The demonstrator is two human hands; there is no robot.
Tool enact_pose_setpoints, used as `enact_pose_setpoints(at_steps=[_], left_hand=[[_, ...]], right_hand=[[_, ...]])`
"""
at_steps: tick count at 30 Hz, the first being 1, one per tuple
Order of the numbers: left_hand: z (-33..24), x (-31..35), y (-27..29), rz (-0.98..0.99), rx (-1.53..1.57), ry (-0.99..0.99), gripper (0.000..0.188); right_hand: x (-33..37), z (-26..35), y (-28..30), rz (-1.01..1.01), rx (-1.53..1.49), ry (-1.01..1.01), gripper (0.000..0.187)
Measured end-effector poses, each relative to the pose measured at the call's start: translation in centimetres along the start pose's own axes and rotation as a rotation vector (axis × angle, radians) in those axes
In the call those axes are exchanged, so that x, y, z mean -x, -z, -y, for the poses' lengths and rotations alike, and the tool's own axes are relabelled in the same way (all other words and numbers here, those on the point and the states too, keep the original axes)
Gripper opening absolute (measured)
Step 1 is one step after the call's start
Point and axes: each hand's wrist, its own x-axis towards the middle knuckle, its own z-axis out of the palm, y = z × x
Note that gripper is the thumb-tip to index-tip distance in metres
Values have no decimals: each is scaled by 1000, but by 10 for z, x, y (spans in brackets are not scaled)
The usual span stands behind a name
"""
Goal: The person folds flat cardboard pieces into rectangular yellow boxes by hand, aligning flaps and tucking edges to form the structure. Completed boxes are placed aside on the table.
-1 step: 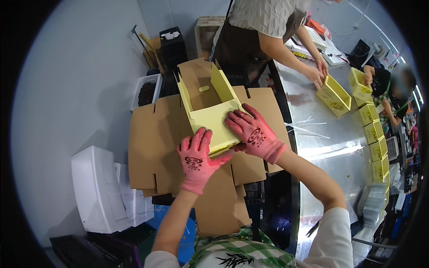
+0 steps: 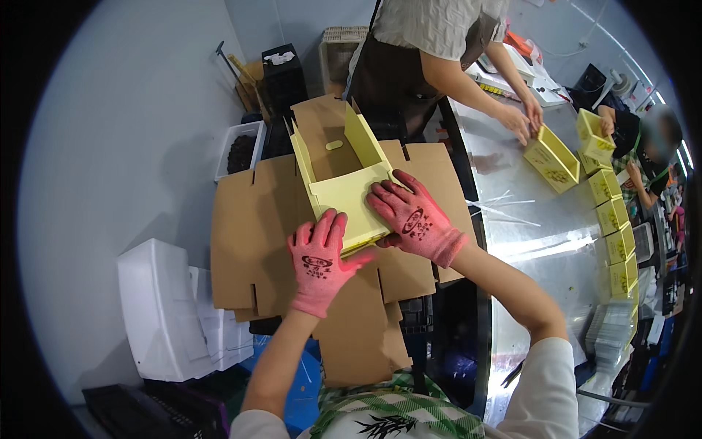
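A pale yellow folding carton (image 2: 344, 194), partly folded up, lies on flattened brown cardboard (image 2: 256, 234) in front of me. Its two side walls stand up at the far part, and a yellow panel covers the near part. My left hand (image 2: 319, 265), in a pink glove, has its fingertips against the carton's near left corner, with the thumb stretched away to the right and slightly blurred. My right hand (image 2: 418, 223), gloved alike, presses its fingers on the panel's right side, thumb at the near edge. The carton's underside is hidden.
At the right, a metal table (image 2: 519, 271) carries a row of yellow boxes (image 2: 613, 217) and thin white strips (image 2: 508, 212). Across it, a person's hands (image 2: 523, 121) hold another yellow box (image 2: 552, 159). White foam pieces (image 2: 157, 311) stand at the left wall.
My left thumb has come away from the carton's near edge. The other person's yellow box has shifted slightly to the right. My right hand has hardly moved.
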Motion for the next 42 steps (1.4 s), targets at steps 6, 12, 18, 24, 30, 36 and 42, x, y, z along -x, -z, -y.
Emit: enact_pose_setpoints(at_steps=[6,12,18,24,30,36,42], left_hand=[[11,-5,30,540,-242,-402,30],[-42,8,69,793,45,-433,32],[-23,-3,56,1302,829,161,38],[-20,-14,17,1685,597,-267,93],[-13,-18,0,1825,879,-189,89],[-16,-20,5,1752,1068,-40,73],[-15,-31,-13,1983,926,-41,73]], right_hand=[[13,13,3,299,-16,203,26],[64,90,-8,193,-135,194,21],[86,80,-13,-437,-550,5,73],[104,102,-66,-125,-670,-470,103],[100,111,-67,-113,-678,-580,94],[94,124,-70,-256,-869,-617,92],[93,106,-70,-225,-885,-573,94]])
